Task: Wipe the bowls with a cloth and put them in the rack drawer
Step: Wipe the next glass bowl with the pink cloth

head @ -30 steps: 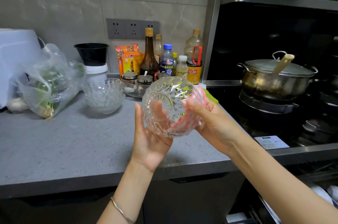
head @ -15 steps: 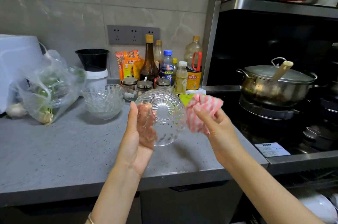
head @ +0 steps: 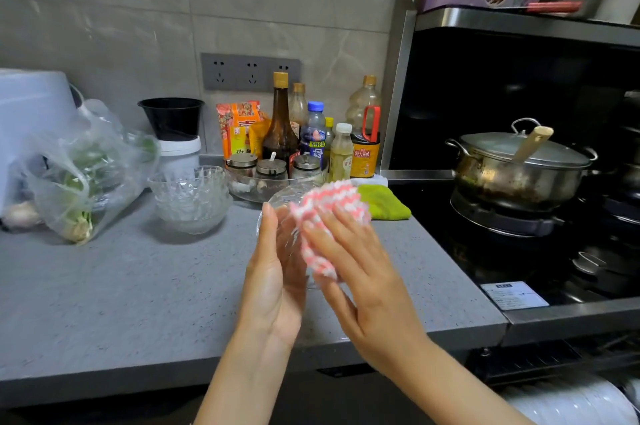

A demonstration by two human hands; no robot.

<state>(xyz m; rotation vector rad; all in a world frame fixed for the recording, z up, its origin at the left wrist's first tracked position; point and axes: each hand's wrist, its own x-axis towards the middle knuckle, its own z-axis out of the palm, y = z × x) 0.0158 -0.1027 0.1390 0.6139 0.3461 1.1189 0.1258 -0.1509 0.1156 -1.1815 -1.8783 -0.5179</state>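
Observation:
My left hand (head: 275, 280) holds a clear cut-glass bowl (head: 285, 199) on edge above the grey counter, its mouth turned to the right; only its rim shows past my hands. Pressed into that bowl is a pink-and-white striped cloth (head: 327, 208), held by my right hand (head: 356, 272). A stack of several matching glass bowls (head: 190, 199) stands on the counter to the left. At the bottom right, white dishes sit in the open rack drawer (head: 571, 400) below the stove.
Sauce bottles and spice jars (head: 304, 144) line the wall behind my hands. A green cloth (head: 382, 204) lies by the stove edge. A lidded steel pot (head: 516, 168) sits on the burner at right. A plastic bag of greens (head: 83, 178) lies at left.
The cloth was lifted off the outside of the bowl, held apart to the right, and is now pushed into the bowl's mouth. The bowl has turned edge-on in my left hand.

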